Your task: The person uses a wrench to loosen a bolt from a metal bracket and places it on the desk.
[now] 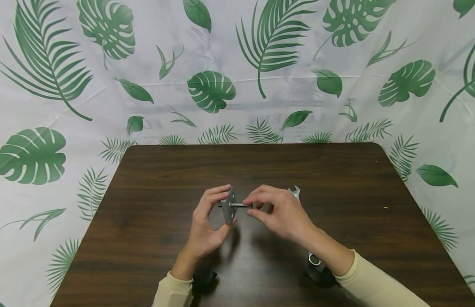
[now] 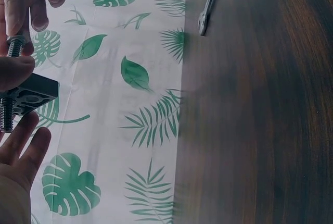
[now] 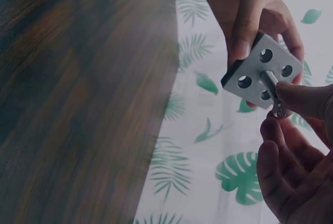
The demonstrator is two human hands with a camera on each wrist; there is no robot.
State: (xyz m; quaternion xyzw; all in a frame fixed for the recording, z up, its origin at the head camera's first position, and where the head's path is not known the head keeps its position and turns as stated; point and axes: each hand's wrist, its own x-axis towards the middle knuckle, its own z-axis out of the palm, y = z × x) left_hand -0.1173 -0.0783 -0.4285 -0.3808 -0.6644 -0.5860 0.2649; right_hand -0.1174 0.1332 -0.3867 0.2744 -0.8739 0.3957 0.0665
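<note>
Above the table, my left hand point(image 1: 208, 224) grips a square grey metal plate point(image 1: 228, 209) by its edges, thumb below and fingers on top. The right wrist view shows round holes near the corners of this plate point(image 3: 251, 67). Through its middle runs a bolt point(image 1: 240, 205), whose threaded end point(image 2: 7, 115) comes out on the far side in the left wrist view. My right hand point(image 1: 285, 213) pinches the bolt near its head point(image 3: 281, 111) between thumb and fingers. A stretch of bare shank shows between plate and fingertips.
A combination wrench point(image 1: 295, 192) lies on the dark wooden table point(image 1: 164, 179), partly hidden under my right forearm; its ring end point(image 1: 314, 259) shows nearer me. Black devices point(image 1: 322, 276) sit at both wrists. Behind the table hangs a white leaf-print sheet point(image 1: 160, 108).
</note>
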